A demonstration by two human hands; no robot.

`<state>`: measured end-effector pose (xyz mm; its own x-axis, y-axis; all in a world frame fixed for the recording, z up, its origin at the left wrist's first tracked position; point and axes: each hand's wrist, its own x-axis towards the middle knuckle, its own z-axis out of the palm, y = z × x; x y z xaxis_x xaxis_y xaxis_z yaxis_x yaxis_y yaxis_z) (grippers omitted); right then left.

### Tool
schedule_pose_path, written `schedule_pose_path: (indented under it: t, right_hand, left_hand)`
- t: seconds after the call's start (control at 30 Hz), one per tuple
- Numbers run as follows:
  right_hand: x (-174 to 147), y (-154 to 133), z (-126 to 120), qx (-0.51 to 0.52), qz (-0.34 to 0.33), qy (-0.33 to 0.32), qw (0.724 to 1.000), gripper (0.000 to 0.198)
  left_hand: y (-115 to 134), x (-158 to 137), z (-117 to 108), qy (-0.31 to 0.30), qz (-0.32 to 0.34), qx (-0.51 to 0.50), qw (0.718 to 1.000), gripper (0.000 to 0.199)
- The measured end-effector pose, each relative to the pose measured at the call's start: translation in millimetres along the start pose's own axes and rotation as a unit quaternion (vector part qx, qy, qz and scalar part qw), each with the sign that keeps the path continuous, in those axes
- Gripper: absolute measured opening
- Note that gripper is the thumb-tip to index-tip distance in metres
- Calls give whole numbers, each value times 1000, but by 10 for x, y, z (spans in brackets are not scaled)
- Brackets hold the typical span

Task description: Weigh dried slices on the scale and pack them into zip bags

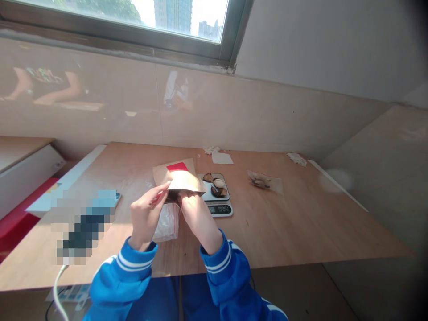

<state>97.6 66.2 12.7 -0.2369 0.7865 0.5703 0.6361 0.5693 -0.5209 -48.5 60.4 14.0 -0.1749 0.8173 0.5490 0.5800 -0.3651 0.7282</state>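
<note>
A brown paper bag (182,178) with a red label lies tilted over the table, its mouth toward me. My left hand (147,211) pinches the left edge of that mouth. The fingers of my right hand (195,214) reach inside the opening, so their tips and anything in them are hidden. Just right of the bag stands a white kitchen scale (227,210), with several brown and pale dried pieces (219,191) on its plate. Below the bag, a clear zip bag (169,225) lies between my wrists.
A clear packet with dark dried bits (261,182) lies to the right. At the back are a white paper slip (222,158) and crumpled tissues (297,159). A blurred-out device with a white cable (60,281) lies at left. The table (301,232) meets a tiled wall.
</note>
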Motion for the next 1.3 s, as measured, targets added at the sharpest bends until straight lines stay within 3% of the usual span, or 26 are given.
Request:
schedule_pose_path:
  t: [0.1,0.17,0.37,0.53,0.6,0.77,1.03,1.3]
  right_hand:
    - [-47,-26,-14,-103,18,-39,994,28]
    - [-65,-47,-20,-108,24,-18,994,26]
    - [-240,-72,-237,7,-1,91,996,27]
    - [-612,227,-512,14,110,227,967,23]
    - [-711,396,-575,-7,137,245,960,22]
    - [-691,627,-585,-16,88,175,980,25]
    - [-546,816,-278,-36,50,70,996,27]
    - [-869,859,-504,-47,100,100,989,29]
  left_hand:
    - [-6,11,-7,5,0,6,1000,28]
    - [-14,26,-14,10,-2,6,1000,28]
    - [0,113,-31,26,-6,23,999,23]
    - [14,192,-39,42,-4,42,998,23]
    - [16,206,-38,46,-3,47,998,23]
    - [23,213,-34,51,-4,58,997,23]
    - [11,301,-38,56,-7,81,995,23]
    - [-8,308,-12,58,-12,79,995,24]
